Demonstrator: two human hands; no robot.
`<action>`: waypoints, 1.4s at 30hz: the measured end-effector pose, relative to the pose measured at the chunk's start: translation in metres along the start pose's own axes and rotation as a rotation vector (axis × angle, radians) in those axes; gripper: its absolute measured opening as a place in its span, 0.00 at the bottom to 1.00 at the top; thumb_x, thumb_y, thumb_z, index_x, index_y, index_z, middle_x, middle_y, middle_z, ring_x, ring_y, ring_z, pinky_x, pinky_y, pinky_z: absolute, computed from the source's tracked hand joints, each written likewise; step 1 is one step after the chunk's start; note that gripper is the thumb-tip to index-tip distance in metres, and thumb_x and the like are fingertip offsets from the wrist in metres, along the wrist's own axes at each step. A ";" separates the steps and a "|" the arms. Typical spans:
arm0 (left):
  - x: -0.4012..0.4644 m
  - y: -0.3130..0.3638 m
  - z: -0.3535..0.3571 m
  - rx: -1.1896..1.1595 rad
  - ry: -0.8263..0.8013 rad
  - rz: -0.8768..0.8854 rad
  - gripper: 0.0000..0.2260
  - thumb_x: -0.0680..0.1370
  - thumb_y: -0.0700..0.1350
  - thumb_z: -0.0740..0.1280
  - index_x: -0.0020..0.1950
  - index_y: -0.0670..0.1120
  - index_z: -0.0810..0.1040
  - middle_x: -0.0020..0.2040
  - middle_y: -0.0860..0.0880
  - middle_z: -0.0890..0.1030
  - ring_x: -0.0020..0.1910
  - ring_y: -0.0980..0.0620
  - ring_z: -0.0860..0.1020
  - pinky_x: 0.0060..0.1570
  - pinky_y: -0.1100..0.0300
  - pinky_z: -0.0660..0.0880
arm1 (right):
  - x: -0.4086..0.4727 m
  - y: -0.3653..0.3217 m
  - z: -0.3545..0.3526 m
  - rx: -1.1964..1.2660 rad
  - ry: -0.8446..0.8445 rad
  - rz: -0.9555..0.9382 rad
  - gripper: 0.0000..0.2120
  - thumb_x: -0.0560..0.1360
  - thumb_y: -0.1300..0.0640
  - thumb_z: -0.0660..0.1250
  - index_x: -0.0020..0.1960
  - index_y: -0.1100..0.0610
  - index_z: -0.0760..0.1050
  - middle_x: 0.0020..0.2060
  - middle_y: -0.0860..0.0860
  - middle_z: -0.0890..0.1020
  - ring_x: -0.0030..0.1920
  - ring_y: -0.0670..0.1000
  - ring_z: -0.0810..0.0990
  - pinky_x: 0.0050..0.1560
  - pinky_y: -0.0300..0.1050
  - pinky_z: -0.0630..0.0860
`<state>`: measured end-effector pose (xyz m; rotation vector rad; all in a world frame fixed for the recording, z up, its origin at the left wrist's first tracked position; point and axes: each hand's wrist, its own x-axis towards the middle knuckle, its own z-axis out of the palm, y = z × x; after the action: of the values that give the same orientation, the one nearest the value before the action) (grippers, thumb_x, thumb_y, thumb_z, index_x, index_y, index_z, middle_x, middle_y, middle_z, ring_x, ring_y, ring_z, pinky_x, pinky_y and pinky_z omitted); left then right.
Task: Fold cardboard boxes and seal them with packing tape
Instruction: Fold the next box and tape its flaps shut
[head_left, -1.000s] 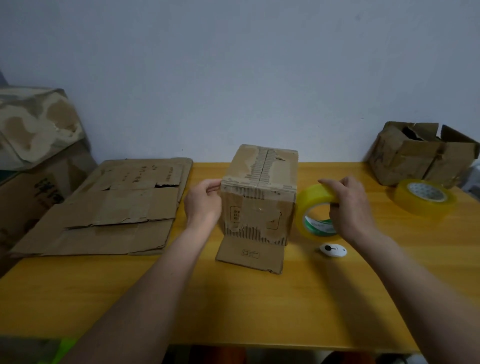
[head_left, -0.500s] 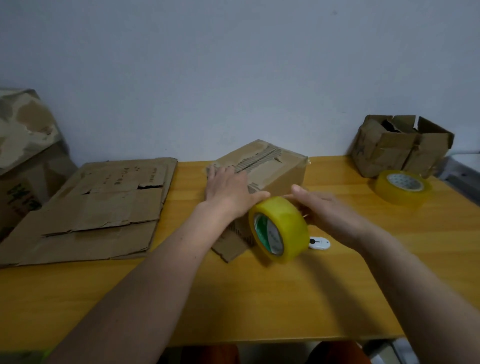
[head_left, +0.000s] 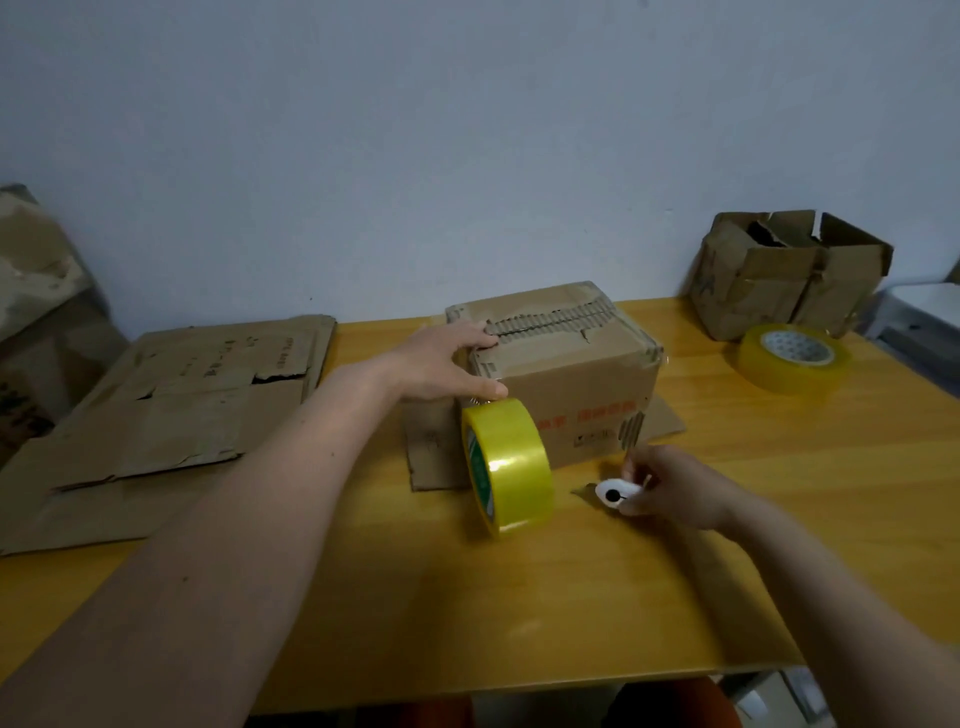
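A worn cardboard box (head_left: 571, 379) with red print on its front lies on the yellow table (head_left: 675, 587), two loose flaps spread flat beneath it. My left hand (head_left: 447, 361) rests on the box's left end, fingers on the top seam and thumb along the front corner. A yellow tape roll (head_left: 506, 462) stands on edge in front of the box, just below my thumb. My right hand (head_left: 670, 486) pinches a small white cutter (head_left: 613, 493) on the table to the right of the roll.
A flattened cardboard sheet (head_left: 171, 415) covers the table's left side. A second tape roll (head_left: 792, 356) lies flat at the right, in front of an open, crumpled box (head_left: 784, 273). More cardboard (head_left: 36, 291) leans at the far left.
The box has been laid down with its long side toward me. My right hand let go of the tape roll, which now stands by the box, and took hold of the white cutter.
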<state>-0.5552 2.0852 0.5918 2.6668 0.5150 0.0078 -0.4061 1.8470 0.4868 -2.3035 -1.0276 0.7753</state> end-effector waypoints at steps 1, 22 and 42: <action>0.002 -0.001 -0.002 0.007 -0.027 0.011 0.32 0.74 0.57 0.71 0.75 0.54 0.64 0.78 0.56 0.56 0.78 0.55 0.51 0.76 0.50 0.46 | -0.011 -0.008 -0.008 0.144 -0.049 -0.086 0.08 0.71 0.65 0.72 0.43 0.58 0.73 0.39 0.53 0.78 0.39 0.50 0.75 0.40 0.41 0.72; -0.059 0.005 0.100 -1.124 0.179 -0.222 0.59 0.52 0.65 0.79 0.77 0.58 0.53 0.70 0.54 0.71 0.66 0.53 0.72 0.66 0.48 0.71 | 0.031 -0.118 0.015 0.153 0.488 -0.575 0.13 0.76 0.38 0.54 0.48 0.47 0.66 0.47 0.53 0.82 0.49 0.57 0.80 0.47 0.61 0.76; -0.047 0.014 0.100 -1.133 0.522 -0.286 0.10 0.74 0.39 0.73 0.53 0.45 0.78 0.46 0.50 0.80 0.46 0.56 0.79 0.41 0.72 0.75 | 0.030 -0.126 0.010 0.277 0.436 -0.515 0.07 0.79 0.52 0.63 0.50 0.56 0.72 0.44 0.54 0.81 0.45 0.55 0.78 0.46 0.57 0.74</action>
<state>-0.5860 2.0166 0.5101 1.4477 0.7477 0.7000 -0.4584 1.9465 0.5510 -1.7465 -1.1454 0.1791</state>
